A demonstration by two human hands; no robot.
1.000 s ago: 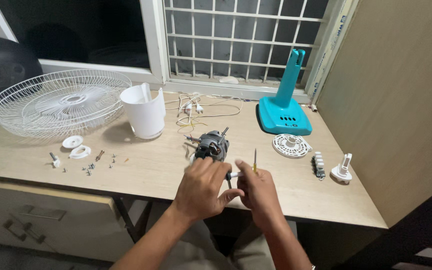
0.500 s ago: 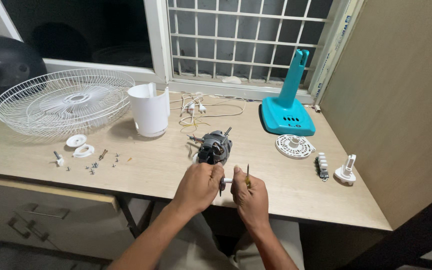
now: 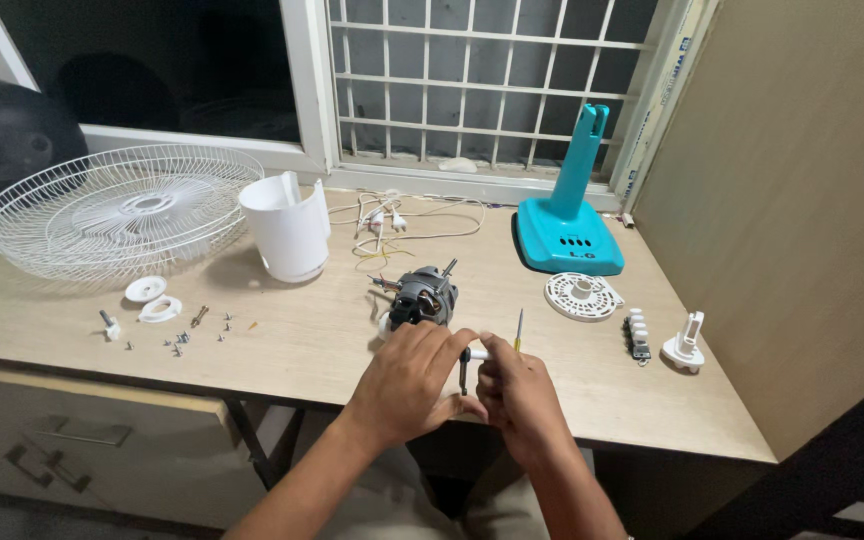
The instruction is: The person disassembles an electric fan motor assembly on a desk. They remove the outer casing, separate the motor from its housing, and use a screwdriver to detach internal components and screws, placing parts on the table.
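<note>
Head view: left hand (image 3: 407, 385) and right hand (image 3: 519, 395) pinch a small white part (image 3: 476, 354); right fingers also clasp a screwdriver (image 3: 518, 332), beside the fan motor (image 3: 420, 297).

On the table (image 3: 282, 340), the fan motor (image 3: 422, 298) sits near the middle, with the left hand (image 3: 407, 380) and right hand (image 3: 517, 390) just in front of it at the near edge. Behind the motor lies the power cord (image 3: 402, 215); to its left stands the motor housing (image 3: 287, 228), and further left lies the fan guard (image 3: 117, 210). In front of the guard are loose screws (image 3: 192, 330). Right of the motor lies a round vented cover (image 3: 580, 296), with the fan base (image 3: 567, 225) behind it by the window (image 3: 472, 80). A switch block (image 3: 638, 334) lies right of the cover.
</note>
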